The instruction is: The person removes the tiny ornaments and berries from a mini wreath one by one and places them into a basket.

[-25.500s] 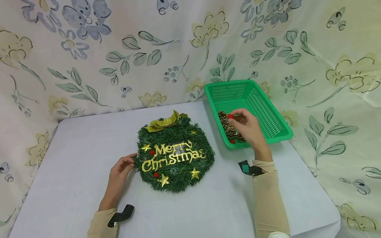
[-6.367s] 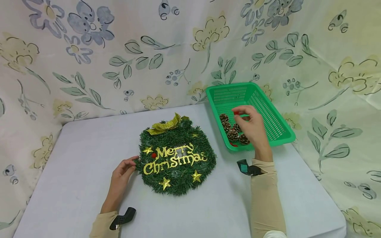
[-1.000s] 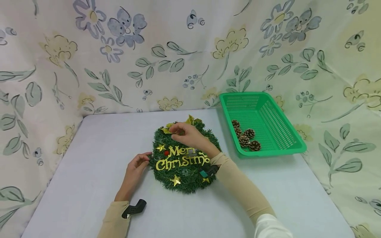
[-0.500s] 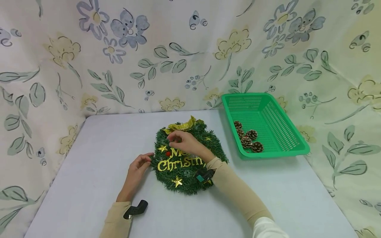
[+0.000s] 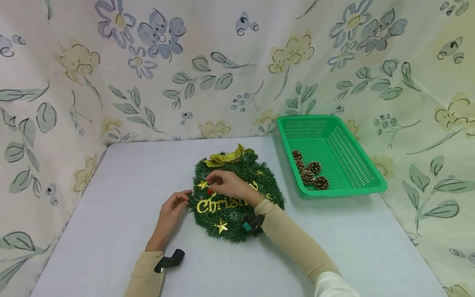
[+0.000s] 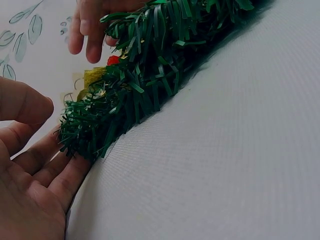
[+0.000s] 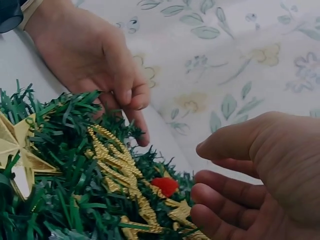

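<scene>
A green tinsel Christmas wreath (image 5: 237, 235) lies on the table, bearing gold "Merry Christmas" lettering (image 5: 224, 204), gold stars (image 5: 221, 226) and a gold ribbon bow (image 5: 224, 158). One red pom-pom (image 5: 210, 192) sits at its upper left, near a star. My right hand (image 5: 231, 184) hovers over the lettering, fingertips close to the pom-pom. In the right wrist view a gap shows between those loosely bent fingers and the pom-pom (image 7: 165, 186). My left hand (image 5: 172, 208) touches the wreath's left edge; the left wrist view shows its fingers (image 6: 75, 177) against the underside, thumb apart.
A green plastic basket (image 5: 346, 191) stands at the back right, with several pine cones (image 5: 307, 177) and bits of red in its near left corner. A floral curtain (image 5: 237, 82) hangs behind the white-covered table (image 5: 111, 206).
Earlier, the right hand held a red pom-pom over the basket, and the wreath's lower-left pom-pom disappeared. Over the last second it has lowered toward the remaining pom-pom. The left hand stays at the edge.
</scene>
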Action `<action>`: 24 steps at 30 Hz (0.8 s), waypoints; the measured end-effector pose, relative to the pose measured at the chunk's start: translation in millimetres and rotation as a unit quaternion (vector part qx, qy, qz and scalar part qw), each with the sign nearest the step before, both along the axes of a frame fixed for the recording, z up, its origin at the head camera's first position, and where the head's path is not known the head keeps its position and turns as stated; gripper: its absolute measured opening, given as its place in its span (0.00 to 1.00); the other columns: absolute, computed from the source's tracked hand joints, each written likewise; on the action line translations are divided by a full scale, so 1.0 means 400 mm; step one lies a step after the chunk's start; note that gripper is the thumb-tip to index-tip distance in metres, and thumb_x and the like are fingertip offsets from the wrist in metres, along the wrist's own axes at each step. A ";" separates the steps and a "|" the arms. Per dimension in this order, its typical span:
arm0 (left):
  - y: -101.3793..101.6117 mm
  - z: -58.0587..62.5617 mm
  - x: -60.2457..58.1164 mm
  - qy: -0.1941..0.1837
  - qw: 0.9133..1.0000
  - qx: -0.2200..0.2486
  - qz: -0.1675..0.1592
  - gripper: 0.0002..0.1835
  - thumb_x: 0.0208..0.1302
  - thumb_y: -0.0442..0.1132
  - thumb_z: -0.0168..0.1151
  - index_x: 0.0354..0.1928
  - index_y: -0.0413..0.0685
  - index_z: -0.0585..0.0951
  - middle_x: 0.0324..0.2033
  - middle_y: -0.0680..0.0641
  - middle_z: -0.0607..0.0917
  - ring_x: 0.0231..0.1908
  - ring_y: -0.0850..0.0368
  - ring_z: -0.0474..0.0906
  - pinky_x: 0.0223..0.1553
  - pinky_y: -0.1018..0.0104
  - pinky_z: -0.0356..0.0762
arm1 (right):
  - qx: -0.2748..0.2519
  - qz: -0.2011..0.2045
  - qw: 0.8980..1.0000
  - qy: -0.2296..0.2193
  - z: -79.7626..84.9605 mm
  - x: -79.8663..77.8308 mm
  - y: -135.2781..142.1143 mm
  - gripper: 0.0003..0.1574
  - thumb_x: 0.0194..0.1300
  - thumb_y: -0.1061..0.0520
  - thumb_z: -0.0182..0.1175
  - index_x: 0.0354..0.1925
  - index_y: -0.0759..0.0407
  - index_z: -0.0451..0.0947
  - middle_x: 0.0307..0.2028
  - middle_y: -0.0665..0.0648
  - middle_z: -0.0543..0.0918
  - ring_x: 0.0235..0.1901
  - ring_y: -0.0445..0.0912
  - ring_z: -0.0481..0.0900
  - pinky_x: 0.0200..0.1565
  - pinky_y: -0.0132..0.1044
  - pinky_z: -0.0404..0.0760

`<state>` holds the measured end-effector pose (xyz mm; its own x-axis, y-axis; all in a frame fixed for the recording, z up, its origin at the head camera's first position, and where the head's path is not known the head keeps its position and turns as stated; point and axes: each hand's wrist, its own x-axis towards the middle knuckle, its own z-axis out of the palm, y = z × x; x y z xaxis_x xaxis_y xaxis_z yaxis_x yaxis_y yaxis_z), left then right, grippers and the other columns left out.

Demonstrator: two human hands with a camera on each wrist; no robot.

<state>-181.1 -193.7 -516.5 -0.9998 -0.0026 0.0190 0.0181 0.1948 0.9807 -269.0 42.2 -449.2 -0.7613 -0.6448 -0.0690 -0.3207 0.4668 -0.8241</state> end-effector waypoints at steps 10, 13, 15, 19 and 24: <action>0.002 0.000 -0.002 -0.005 1.000 -0.005 0.003 0.08 0.75 0.31 0.53 0.49 0.32 0.74 0.66 0.38 0.77 0.58 0.75 0.74 0.55 0.84 0.71 | 0.019 0.011 1.000 -0.002 -0.021 0.002 -0.009 0.21 0.74 0.53 0.60 0.62 0.56 0.77 0.50 0.54 0.84 0.44 0.43 0.81 0.43 0.35 0.81; 0.002 -0.001 -0.002 -0.005 1.000 -0.002 0.002 0.08 0.75 0.30 0.53 0.49 0.30 0.74 0.66 0.37 0.77 0.56 0.77 0.74 0.54 0.84 0.71 | 0.031 0.013 0.999 0.002 -0.028 0.003 -0.011 0.21 0.73 0.53 0.61 0.61 0.55 0.77 0.49 0.53 0.84 0.44 0.42 0.81 0.42 0.34 0.81; 0.002 -0.002 -0.003 -0.004 1.000 -0.001 0.001 0.08 0.75 0.30 0.52 0.49 0.30 0.74 0.66 0.37 0.77 0.55 0.77 0.74 0.54 0.83 0.72 | 0.034 0.012 0.999 0.001 -0.033 0.002 -0.012 0.20 0.74 0.53 0.61 0.61 0.55 0.77 0.48 0.52 0.84 0.43 0.41 0.81 0.42 0.34 0.81; 0.003 -0.002 -0.003 -0.005 1.000 0.002 0.000 0.08 0.75 0.30 0.52 0.48 0.30 0.74 0.66 0.36 0.76 0.56 0.77 0.74 0.52 0.83 0.72 | 0.040 0.011 0.999 -0.006 -0.037 0.003 -0.015 0.20 0.74 0.53 0.60 0.62 0.54 0.77 0.49 0.51 0.84 0.43 0.40 0.80 0.43 0.33 0.81; 0.003 -0.002 -0.004 -0.008 1.000 -0.001 0.004 0.08 0.75 0.30 0.52 0.48 0.30 0.74 0.66 0.37 0.77 0.57 0.76 0.74 0.53 0.83 0.72 | 0.045 0.020 0.999 -0.008 -0.037 0.003 -0.020 0.20 0.73 0.56 0.61 0.61 0.55 0.77 0.51 0.54 0.83 0.45 0.43 0.79 0.45 0.35 0.80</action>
